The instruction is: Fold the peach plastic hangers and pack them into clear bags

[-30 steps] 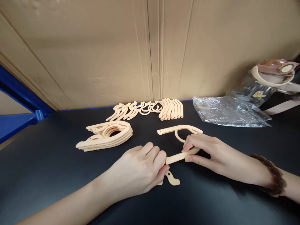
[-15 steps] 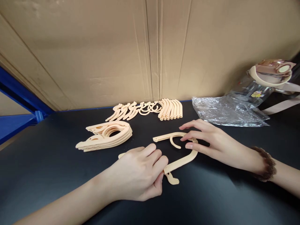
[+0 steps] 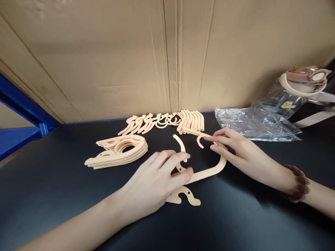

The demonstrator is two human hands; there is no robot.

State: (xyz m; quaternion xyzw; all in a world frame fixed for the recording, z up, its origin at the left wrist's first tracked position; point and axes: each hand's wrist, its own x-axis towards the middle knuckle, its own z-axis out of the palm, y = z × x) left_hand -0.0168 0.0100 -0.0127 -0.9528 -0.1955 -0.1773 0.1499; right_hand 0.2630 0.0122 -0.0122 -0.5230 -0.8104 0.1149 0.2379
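Observation:
My left hand [image 3: 159,181] is closed on a cream plastic hanger end piece [image 3: 178,141], curved and holed, at the lower arm of a partly assembled folding hanger [image 3: 206,172]. Its fingers cover the spot where the two parts meet, so I cannot tell whether they are joined. My right hand [image 3: 232,150] pinches the hanger's bend, fingertips by its small hook [image 3: 199,142]. The hanger's upper arm points toward the back row. Below my left hand another loose end piece [image 3: 194,200] lies on the black table, partly hidden by the hand.
To the left is a stack of folded hangers [image 3: 131,155]. Along the back lie curved end pieces [image 3: 136,124], hooks [image 3: 164,120] and straight arms [image 3: 195,121]. A clear plastic bag [image 3: 243,123] and a bottle [image 3: 290,94] stand right, before a cardboard wall [image 3: 104,69].
The hanger has turned, its upper arm swinging away from me toward the back row. My left hand's fingers have opened somewhat, and the end piece now shows upright between them.

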